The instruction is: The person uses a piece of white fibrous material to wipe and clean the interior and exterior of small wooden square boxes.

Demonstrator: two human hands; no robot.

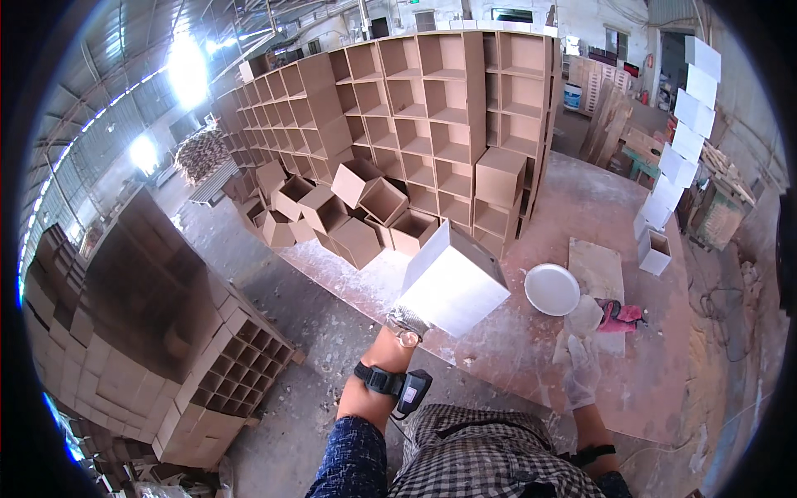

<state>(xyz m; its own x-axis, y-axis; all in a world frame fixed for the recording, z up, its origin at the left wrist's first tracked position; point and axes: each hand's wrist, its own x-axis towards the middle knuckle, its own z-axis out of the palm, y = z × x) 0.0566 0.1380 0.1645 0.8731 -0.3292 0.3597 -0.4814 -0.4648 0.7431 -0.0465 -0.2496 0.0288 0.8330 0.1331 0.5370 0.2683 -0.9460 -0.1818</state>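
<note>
On the left stand piles of brown boxes [158,365]. The gloved left hand [407,319] grips the lower corner of a white cube box [452,278], which it holds tilted above the floor. Right of it lies a white round plate [552,289]. The gloved right hand [581,369] hangs open, holding nothing, near a red cloth [623,315].

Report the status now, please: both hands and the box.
Left hand holds white box lifted. Right hand, gloved, empty, hangs open. White bowl on floor nearby.
</note>
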